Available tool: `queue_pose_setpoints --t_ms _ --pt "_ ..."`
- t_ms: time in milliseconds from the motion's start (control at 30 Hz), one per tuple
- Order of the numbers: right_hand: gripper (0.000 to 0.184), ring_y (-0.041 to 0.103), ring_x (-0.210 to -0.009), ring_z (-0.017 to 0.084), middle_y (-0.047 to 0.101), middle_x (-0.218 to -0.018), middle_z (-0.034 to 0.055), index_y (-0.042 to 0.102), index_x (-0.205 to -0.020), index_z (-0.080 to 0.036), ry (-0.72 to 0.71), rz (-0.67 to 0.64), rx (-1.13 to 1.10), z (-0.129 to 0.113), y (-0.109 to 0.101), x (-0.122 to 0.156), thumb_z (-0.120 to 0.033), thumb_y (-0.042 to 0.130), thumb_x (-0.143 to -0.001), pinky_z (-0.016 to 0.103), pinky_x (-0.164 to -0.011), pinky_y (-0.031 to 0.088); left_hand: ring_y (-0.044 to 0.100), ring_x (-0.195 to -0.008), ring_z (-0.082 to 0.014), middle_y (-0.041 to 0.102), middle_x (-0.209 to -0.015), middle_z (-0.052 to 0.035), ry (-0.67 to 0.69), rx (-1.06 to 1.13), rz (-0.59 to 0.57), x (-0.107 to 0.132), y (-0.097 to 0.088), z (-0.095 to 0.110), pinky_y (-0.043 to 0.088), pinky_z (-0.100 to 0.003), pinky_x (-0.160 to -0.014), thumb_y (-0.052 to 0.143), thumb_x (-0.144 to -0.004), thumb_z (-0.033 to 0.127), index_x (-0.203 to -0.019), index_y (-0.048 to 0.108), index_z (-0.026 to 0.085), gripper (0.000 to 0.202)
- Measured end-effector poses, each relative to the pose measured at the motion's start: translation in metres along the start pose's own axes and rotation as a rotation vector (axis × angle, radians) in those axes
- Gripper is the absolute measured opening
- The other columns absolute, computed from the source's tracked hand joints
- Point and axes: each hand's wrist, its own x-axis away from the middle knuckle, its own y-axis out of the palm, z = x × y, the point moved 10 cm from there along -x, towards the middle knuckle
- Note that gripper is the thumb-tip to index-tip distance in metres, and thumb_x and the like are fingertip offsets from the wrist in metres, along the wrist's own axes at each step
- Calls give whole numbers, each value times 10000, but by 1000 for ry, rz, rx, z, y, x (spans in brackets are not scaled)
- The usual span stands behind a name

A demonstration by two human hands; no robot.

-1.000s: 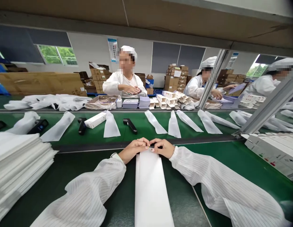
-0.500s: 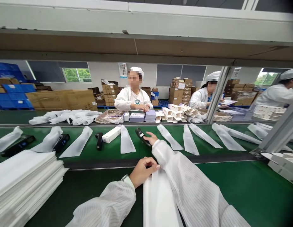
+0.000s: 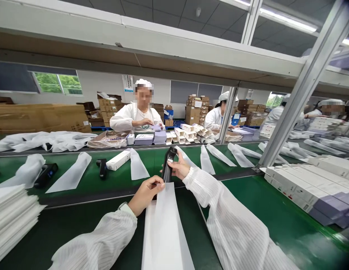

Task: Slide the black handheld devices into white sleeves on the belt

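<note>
In the head view, my right hand (image 3: 180,165) grips a black handheld device (image 3: 167,168), held upright with a small white label on its side. Its lower end meets the mouth of a long white translucent bag (image 3: 167,228); whether the tip is inside I cannot tell. My left hand (image 3: 146,192) is closed, thumb and fingers pinching the bag's top edge. Beyond my hands on the green belt (image 3: 73,198) lie another black device (image 3: 102,168), a white box (image 3: 118,160) and a flat white bag (image 3: 138,165).
A stack of white bags (image 3: 14,221) is at the left. White and purple boxes (image 3: 309,187) stand in rows at the right. A metal post (image 3: 298,82) rises on the right, under a long shelf (image 3: 163,48). A co-worker (image 3: 142,112) sits across the belt.
My right hand has lifted the black device off the belt and brought it upright to the bag's mouth. My left hand still pinches the bag. The view has turned right.
</note>
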Motion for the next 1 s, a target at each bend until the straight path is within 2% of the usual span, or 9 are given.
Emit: queue_pose_setpoints --t_ms 133,233,333,433,567,667,767,833,1000 --pt "391 579 -669 128 570 -744 -16 432 -906 -232 7 -50 60 -6 17 4 -452 592 -625 283 -627 445 340 -608 -78 350 -694 34 53 11 147 -5 -11 27 305 -182 -557 486 -756 317 -704 465 164 162" --pt "441 544 -818 153 569 -881 53 537 -713 -150 14 -162 72 -17 34 12 -580 461 -654 279 -691 426 371 -656 -89 361 -737 21 125 -25 258 -6 -21 55 324 -183 -579 502 -742 317 -692 482 161 164" --pt "536 515 -912 174 546 -994 60 557 -886 -191 3 -211 -22 -22 45 30 -639 423 -624 304 -736 414 393 -658 -93 378 -755 14 193 -11 320 -7 -27 84 336 -181 -563 506 -734 330 -704 488 169 165" --pt "675 552 -819 162 570 -914 18 456 -1072 -271 73 -257 -44 -2 59 51 -493 672 -472 298 -687 432 430 -709 -106 425 -795 12 260 0 377 -9 -35 104 361 -187 -604 512 -725 339 -706 488 179 164" --pt "544 563 -736 127 579 -854 1 522 -969 -210 10 -142 12 8 53 39 -280 730 -472 287 -721 434 433 -894 -163 426 -1016 -10 260 -158 535 -5 -52 90 376 -243 -730 464 -752 363 -1030 423 239 307" --pt "447 565 -733 127 576 -877 4 487 -951 -205 -168 163 58 -17 1 -1 -364 645 -565 287 -709 448 407 -947 -216 310 -1132 -60 265 -425 700 19 -61 61 341 -345 -806 472 -719 407 -1197 210 239 570" --pt "357 545 -831 127 557 -953 36 440 -992 -178 -224 536 433 -37 -66 -30 -339 522 -683 265 -743 433 389 -959 -262 387 -1050 -64 83 -738 288 23 -28 11 285 -435 -825 477 -691 453 -1067 371 232 449" --pt "338 518 -893 153 540 -979 63 441 -992 -157 -186 638 569 -34 -97 -42 -309 504 -697 301 -787 405 403 -933 -255 451 -956 -43 -71 -779 67 32 -14 -17 285 -443 -807 438 -714 459 -994 418 253 348" --pt "502 388 -1045 246 490 -1012 84 487 -984 -175 -142 658 752 -22 -118 -39 -214 674 -520 413 -904 257 426 -841 -222 501 -787 -3 -185 -763 -93 33 -5 -24 297 -395 -773 375 -756 422 -734 480 241 211"
